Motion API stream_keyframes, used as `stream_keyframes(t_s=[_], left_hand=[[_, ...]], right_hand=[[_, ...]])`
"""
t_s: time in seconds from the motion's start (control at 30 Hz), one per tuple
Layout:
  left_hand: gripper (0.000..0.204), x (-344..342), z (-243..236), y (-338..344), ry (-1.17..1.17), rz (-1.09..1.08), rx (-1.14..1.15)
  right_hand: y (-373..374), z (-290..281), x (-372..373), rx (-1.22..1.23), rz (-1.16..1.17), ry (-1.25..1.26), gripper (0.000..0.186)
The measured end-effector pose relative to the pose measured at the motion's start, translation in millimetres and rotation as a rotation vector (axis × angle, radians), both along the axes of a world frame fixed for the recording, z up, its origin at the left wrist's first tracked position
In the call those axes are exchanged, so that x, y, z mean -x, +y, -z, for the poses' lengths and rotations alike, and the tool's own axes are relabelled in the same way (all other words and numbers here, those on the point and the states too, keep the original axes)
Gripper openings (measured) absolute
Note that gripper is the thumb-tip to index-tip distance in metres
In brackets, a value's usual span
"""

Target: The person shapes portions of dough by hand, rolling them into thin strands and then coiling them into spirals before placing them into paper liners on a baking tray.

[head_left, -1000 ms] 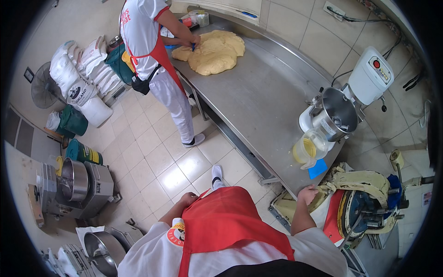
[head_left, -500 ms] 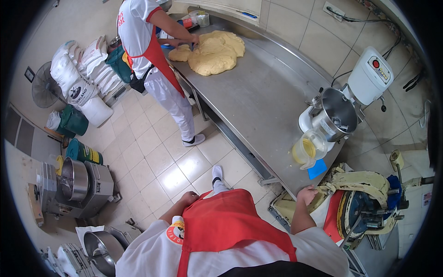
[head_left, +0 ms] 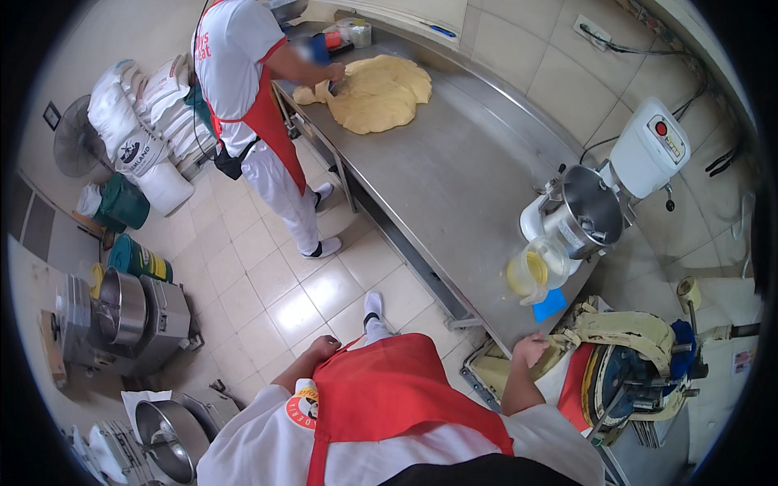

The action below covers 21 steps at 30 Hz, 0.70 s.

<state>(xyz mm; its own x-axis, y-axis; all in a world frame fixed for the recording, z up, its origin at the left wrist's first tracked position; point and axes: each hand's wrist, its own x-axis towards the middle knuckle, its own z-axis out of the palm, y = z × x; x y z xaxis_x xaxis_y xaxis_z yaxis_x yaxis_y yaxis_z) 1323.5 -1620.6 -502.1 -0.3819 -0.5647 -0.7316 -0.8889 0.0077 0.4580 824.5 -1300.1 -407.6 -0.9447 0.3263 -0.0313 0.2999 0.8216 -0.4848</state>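
My left hand [head_left: 327,347] hangs beside the upper left edge of my red apron [head_left: 389,377]. Its fingers look curled, and the apron's edge runs up to them; what they hold, if anything, is hidden. My right hand [head_left: 531,348] rests at the near corner of the steel table [head_left: 454,178], beside a cream-painted machine [head_left: 620,328], with its fingers loosely stretched. Just beyond that hand lie a blue flat piece [head_left: 549,304] and a clear plastic jug [head_left: 528,274] with yellow contents.
At the table's far end, a co-worker [head_left: 251,105] in a red apron works with a hand on a large yellow dough mass [head_left: 377,97]. A white mixer [head_left: 596,202] stands on the right. Mixers [head_left: 121,312], green buckets [head_left: 121,202] and white sacks [head_left: 146,154] line the left.
The co-worker's arms have shifted at the dough, and the smaller piece on its left now looks joined to the mass. The view has shifted slightly; my hands stay nearly in place.
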Motion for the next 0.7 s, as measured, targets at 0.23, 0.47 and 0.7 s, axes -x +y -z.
stream_keyframes(t_s=[0.23,0.47,0.7], left_hand=[[0.049,-2.2,5.1,-0.3,0.021,-0.019,0.017],[0.050,-1.3,8.4,-2.8,-0.002,-0.024,0.016],[0.051,7.8,1.1,-7.5,-0.030,-0.023,0.009]], right_hand=[[-0.3,-2.1,1.0,0.001,-0.022,-0.044,0.050],[-3.5,3.2,0.7,-0.046,0.013,-0.006,0.050],[-0.6,7.5,3.1,-0.050,0.000,-0.006,0.049]])
